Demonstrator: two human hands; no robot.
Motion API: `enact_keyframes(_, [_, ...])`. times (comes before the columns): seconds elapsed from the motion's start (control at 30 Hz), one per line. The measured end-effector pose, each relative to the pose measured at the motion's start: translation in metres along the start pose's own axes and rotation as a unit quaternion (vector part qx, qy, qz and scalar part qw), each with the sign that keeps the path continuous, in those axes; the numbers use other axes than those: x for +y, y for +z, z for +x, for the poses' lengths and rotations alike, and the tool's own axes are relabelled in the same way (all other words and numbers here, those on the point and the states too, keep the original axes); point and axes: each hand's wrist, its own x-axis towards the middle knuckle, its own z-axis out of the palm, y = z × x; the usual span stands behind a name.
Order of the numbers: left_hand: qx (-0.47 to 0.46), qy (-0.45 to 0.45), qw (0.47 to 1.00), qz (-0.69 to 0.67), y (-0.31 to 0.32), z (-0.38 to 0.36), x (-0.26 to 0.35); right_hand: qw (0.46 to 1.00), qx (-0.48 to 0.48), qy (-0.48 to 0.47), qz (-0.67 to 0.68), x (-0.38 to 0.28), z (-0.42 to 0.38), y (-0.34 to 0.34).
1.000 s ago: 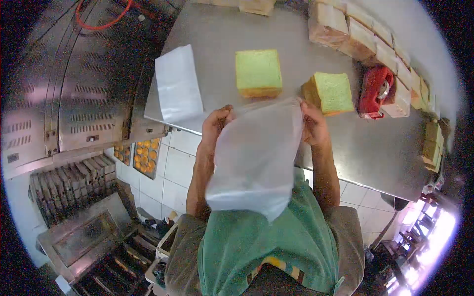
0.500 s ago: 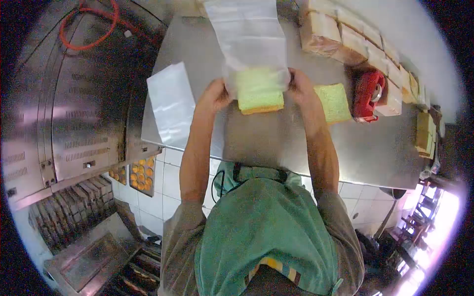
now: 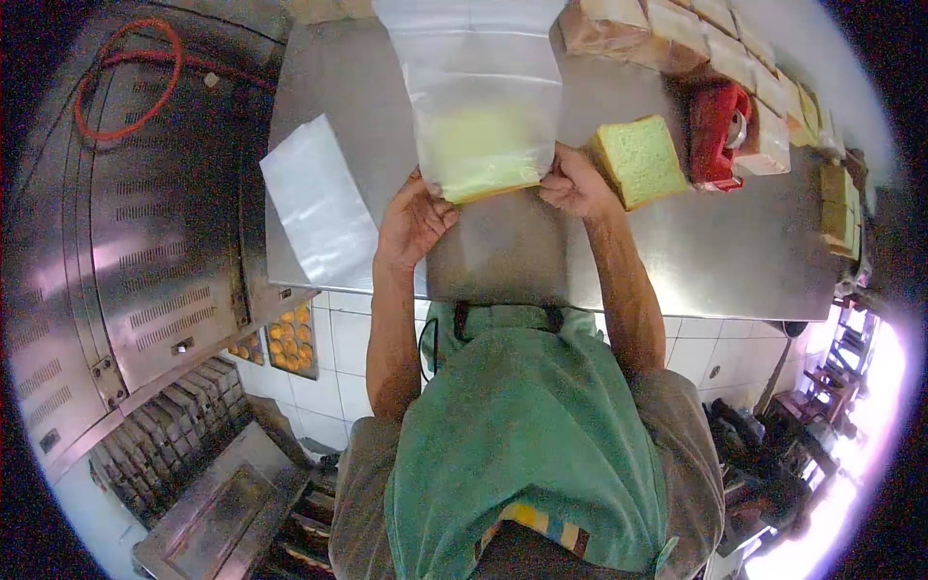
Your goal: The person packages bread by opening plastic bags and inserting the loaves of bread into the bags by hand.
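Observation:
A clear plastic bag (image 3: 483, 72) stretches away from me over the steel table. Light green sliced bread with a brown crust (image 3: 491, 192) lies inside it, its near edge at the bag's mouth. At the mouth's left corner, my left hand (image 3: 414, 222) pinches the plastic with its fingers curled. My right hand (image 3: 574, 182) grips the right corner between thumb and fingers. Another piece of green bread (image 3: 642, 162) rests on the table just right of my right hand. Flat plastic bags (image 3: 319, 201) lie to the left.
A red tape dispenser (image 3: 713, 135) stands at the right of the steel table (image 3: 715, 261). Wrapped loaves (image 3: 667, 34) line the wall behind it. To the left is a metal oven-like cabinet (image 3: 164, 222) with a red hose (image 3: 179, 72). Trays of round baked goods (image 3: 292, 340) sit below the table's edge.
The bag has come further over the bread, which now shows mostly through plastic. Both hands have closed in on the corners of the bag's mouth. The view has shifted slightly.

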Motion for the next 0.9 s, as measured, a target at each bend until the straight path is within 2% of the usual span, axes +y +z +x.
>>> enact_keyframes(0.07, [0.009, 0.009, 1.0, -0.009, 0.011, -0.007, 0.0, 1.0, -0.006, 0.003, -0.003, 0.006, 0.005, -0.008])
enact_keyframes(0.17, [0.014, 0.044, 0.999, 0.0, 0.038, -0.013, -0.001, 0.997, 0.065, -0.042, 0.014, -0.003, -0.018, 0.035])
enact_keyframes(0.27, [-0.074, 0.045, 0.995, -0.04, 0.007, -0.003, -0.004, 0.995, 0.053, -0.075, 0.029, 0.0, -0.024, 0.032])
enact_keyframes(0.37, [-0.002, 0.089, 0.996, -0.012, 0.021, -0.01, -0.01, 0.997, 0.005, -0.072, 0.037, 0.0, -0.032, 0.027])
enact_keyframes(0.47, [0.108, 0.086, 0.989, 0.05, 0.036, -0.013, -0.015, 0.99, 0.085, -0.111, 0.006, 0.01, -0.032, 0.035])
enact_keyframes(0.67, [0.06, 0.027, 0.997, 0.047, 0.013, -0.014, -0.008, 0.992, 0.014, -0.125, 0.02, 0.024, -0.015, 0.007])
enact_keyframes(0.77, [0.082, 0.018, 0.993, 0.078, 0.011, -0.011, -0.005, 0.99, 0.067, -0.125, -0.011, 0.02, -0.019, 0.022])
enact_keyframes(0.87, [0.163, 0.052, 0.977, 0.129, 0.02, -0.008, -0.01, 0.965, 0.143, -0.161, -0.147, 0.023, -0.014, 0.021])
enact_keyframes(0.9, [0.107, 0.068, 0.979, 0.159, -0.017, -0.002, -0.013, 0.961, 0.143, -0.176, -0.157, 0.026, -0.005, 0.012])
